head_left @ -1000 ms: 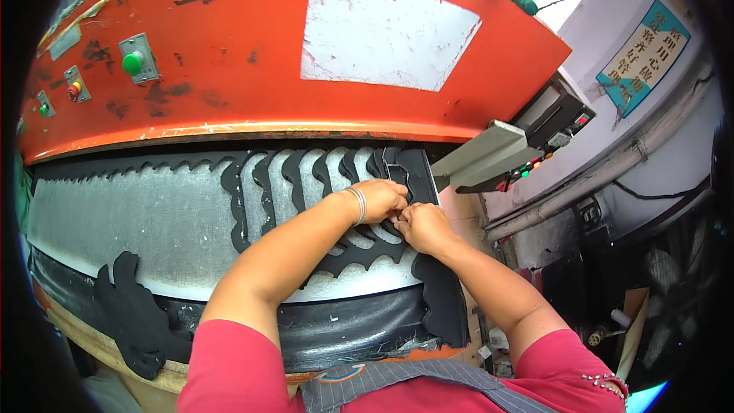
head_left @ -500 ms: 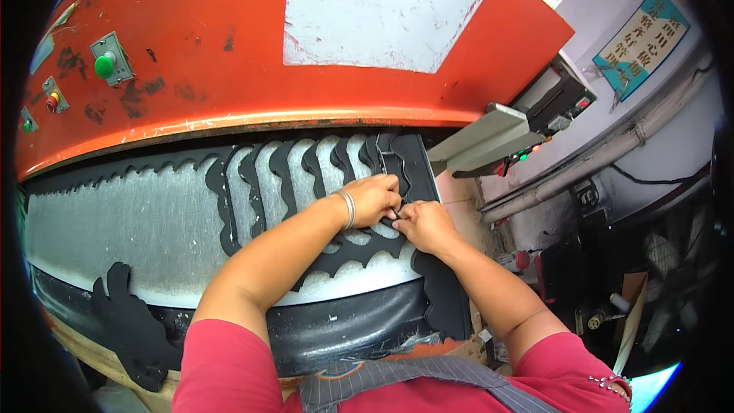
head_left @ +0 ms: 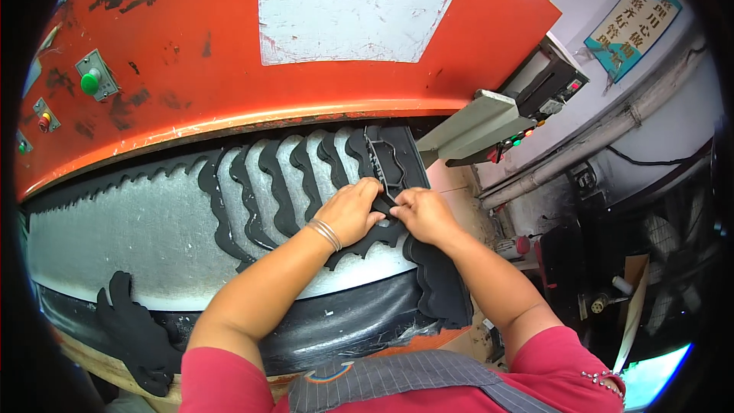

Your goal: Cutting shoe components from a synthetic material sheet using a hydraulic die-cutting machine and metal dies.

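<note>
A thin wavy-edged metal frame, which looks like a cutting die point(head_left: 391, 160), lies on a black foam sheet point(head_left: 415, 154) at the right end of a pale board point(head_left: 130, 233). My left hand point(head_left: 345, 213), with bangles at the wrist, is closed at the die's near end. My right hand point(head_left: 423, 217) is pinched at the same end, just to the right, with the fingertips of both hands close together. What lies under the fingers is partly hidden. Left of the die, the foam remains as wavy black strips point(head_left: 280, 183) with bare board between them.
Above the board stands an orange press point(head_left: 199, 38) with a green button point(head_left: 90, 82) at left. A grey bracket point(head_left: 489, 118) and control box point(head_left: 554, 84) project at right. Loose black foam scraps hang over the front edge at left point(head_left: 138, 336) and right point(head_left: 440, 283).
The view has shifted slightly. My hands have drawn a little apart, and more of the die shows above them. Some foam strips near my left forearm sit differently.
</note>
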The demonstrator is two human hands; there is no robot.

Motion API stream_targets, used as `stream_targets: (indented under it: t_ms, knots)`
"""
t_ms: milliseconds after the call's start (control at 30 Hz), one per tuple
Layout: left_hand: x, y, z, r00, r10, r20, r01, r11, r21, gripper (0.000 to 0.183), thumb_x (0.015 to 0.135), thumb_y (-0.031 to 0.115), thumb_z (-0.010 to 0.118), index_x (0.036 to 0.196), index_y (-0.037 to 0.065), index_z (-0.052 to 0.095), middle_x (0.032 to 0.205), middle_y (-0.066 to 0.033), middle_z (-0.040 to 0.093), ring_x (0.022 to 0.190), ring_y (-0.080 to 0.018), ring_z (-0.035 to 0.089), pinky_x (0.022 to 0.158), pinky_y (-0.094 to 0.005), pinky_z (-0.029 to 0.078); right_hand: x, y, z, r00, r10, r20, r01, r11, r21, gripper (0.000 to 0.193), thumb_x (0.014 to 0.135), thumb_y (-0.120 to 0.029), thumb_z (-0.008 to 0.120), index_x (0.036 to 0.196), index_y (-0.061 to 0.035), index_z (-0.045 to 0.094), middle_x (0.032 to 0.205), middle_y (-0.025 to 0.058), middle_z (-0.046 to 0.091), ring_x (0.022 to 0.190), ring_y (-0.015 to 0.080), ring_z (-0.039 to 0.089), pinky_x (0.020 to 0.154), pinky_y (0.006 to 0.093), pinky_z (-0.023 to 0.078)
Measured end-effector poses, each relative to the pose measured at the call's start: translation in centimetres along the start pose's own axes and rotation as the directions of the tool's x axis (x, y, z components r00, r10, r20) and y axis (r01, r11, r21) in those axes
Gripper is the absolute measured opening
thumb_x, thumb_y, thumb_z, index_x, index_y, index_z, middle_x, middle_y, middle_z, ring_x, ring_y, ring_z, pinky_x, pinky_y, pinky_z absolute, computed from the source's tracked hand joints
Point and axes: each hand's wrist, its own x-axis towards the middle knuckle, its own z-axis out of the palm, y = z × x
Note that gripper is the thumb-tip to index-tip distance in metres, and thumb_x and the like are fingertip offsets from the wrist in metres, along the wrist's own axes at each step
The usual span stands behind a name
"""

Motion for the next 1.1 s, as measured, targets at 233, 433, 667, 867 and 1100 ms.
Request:
stream_targets:
  t_ms: [233,433,667,867,1100]
  knots:
    - [0.3,-1.1,0.8,0.991,0.129,0.034,-0.133,0.969,0.206,0.03,0.082,0.016,0.061,0.107,0.001,0.06,0.117,-0.0143,0.058,0.108,-0.0326,0.055,0.093,-0.041,0.043,-2.0,-1.7,-11.6,0.993,0.106,0.047,-0.106,0.651,0.751,0.014,0.084,-0.011,0.065,0.088,0.0022,0.064,0.082,0.0018,0.063,0.074,0.0087,0.055,0.066,0.0249,0.045]
    - [0.8,0.9,0.1,0.97,-0.241,-0.032,0.221,0.929,-0.298,0.059,0.083,0.029,0.057,0.131,-0.002,0.046,0.137,-0.0212,0.044,0.129,-0.0321,0.041,0.108,-0.0368,0.03,-10.4,0.0,-10.4,0.977,0.183,-0.107,0.022,0.415,0.909,0.015,0.088,-0.014,0.065,0.093,0.0,0.06,0.084,0.0013,0.062,0.074,0.0078,0.054,0.07,0.0238,0.046]
    - [-2.6,13.3,3.0,0.826,-0.543,0.152,0.059,-0.185,-0.981,0.039,0.098,0.039,0.046,0.119,0.007,0.046,0.097,-0.0057,0.059,0.091,-0.0156,0.058,0.084,-0.0335,0.048,-16.3,-1.7,-5.5,0.958,-0.251,-0.137,0.286,0.852,0.439,0.016,0.083,-0.013,0.068,0.093,-0.0027,0.061,0.081,0.0056,0.06,0.078,0.0198,0.057,0.074,0.0315,0.042]
    - [-9.8,15.0,3.5,0.793,-0.604,-0.081,-0.031,0.092,-0.995,0.045,0.095,0.039,0.051,0.13,0.014,0.037,0.107,-0.0107,0.055,0.097,-0.0241,0.058,0.086,-0.041,0.049,-18.0,-4.9,-1.8,0.958,-0.223,-0.181,0.284,0.828,0.482,0.069,0.073,-0.033,0.079,0.129,-0.0076,0.048,0.122,0.0208,0.044,0.111,0.0346,0.047,0.096,0.0387,0.039]
    - [-16.1,16.8,0.8,0.754,-0.597,-0.273,0.013,0.43,-0.903,0.053,0.088,0.026,0.065,0.129,0.01,0.036,0.109,-0.0127,0.057,0.099,-0.0259,0.059,0.091,-0.041,0.048,-16.7,-8.2,2.0,0.883,-0.469,-0.009,0.341,0.63,0.698,0.052,0.076,-0.021,0.073,0.125,-0.0125,0.056,0.113,0.02,0.05,0.1,0.0346,0.055,0.087,0.0374,0.048]
